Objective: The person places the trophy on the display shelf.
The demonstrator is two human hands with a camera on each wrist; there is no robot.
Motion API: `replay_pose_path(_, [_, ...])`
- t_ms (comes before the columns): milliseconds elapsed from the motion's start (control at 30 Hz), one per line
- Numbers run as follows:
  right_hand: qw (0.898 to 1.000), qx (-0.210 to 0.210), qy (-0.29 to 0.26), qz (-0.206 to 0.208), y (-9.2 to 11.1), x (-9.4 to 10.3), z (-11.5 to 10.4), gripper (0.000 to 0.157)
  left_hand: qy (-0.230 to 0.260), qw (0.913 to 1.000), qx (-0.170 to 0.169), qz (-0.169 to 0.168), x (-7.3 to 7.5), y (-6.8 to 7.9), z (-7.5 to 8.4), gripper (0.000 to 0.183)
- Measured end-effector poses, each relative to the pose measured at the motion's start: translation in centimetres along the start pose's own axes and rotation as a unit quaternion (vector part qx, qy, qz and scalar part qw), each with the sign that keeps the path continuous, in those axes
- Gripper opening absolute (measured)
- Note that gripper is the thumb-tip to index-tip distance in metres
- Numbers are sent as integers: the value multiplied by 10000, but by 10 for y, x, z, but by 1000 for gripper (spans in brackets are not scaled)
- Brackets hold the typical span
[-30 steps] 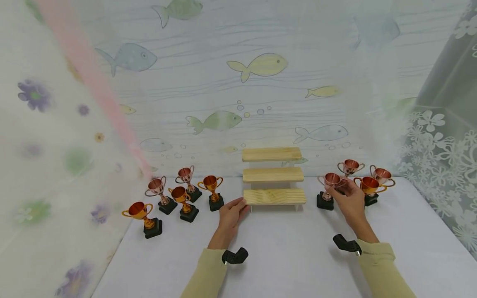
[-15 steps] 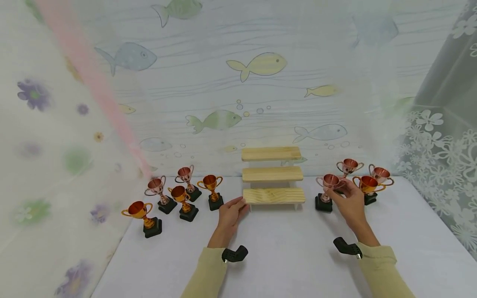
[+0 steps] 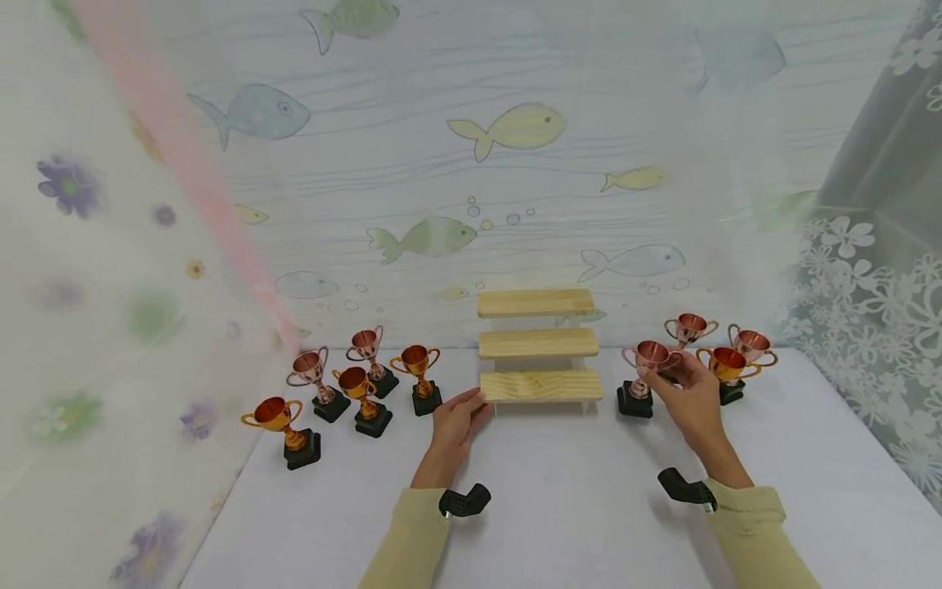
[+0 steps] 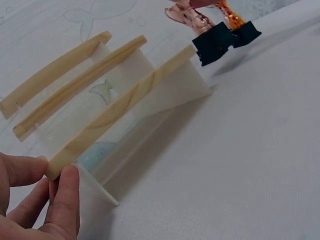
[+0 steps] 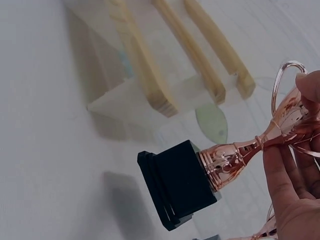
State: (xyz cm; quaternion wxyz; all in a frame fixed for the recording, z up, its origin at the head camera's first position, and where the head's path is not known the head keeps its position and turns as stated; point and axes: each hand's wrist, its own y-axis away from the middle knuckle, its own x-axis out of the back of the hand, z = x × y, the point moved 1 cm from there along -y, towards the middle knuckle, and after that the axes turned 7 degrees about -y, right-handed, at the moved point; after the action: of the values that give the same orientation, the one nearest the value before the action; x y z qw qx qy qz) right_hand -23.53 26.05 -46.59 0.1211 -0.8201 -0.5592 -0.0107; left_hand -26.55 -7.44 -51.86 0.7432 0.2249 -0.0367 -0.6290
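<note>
A three-tier stepped display stand (image 3: 540, 385) with pale wooden shelves on whitish translucent supports is at the back middle of the table. My left hand (image 3: 454, 427) pinches the left end of its lowest shelf, thumb and fingers at the board's end (image 4: 59, 162) in the left wrist view. To the right of the stand, my right hand (image 3: 692, 402) grips a rose-gold trophy cup (image 3: 637, 398) around its bowl. Its black base (image 5: 182, 180) hangs over the table, apart from its shadow in the right wrist view. The trophy is nearly upright in the head view.
Behind the right hand stand two rose-gold trophies (image 3: 692, 329) and a gold trophy (image 3: 728, 365). Several gold and rose-gold trophies (image 3: 356, 384) are grouped at the table's left. A fish-print curtain (image 3: 515, 188) hangs behind the white tabletop (image 3: 559, 507).
The trophy in my right hand has shifted slightly left, its base swinging toward the stand. My left hand stays on the lowest shelf's end, and the other trophies have not moved.
</note>
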Motion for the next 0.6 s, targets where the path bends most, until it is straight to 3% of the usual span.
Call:
replay_pose_path(433, [9996,-2,-10,-281,0,-5,-20,52,114,9999,64,83,-1,-1,0,37])
replay_pose_path(600, [9983,243,-225,-483,-2,-11,-31,50,86,9999,114,70,-1,-2,0,38])
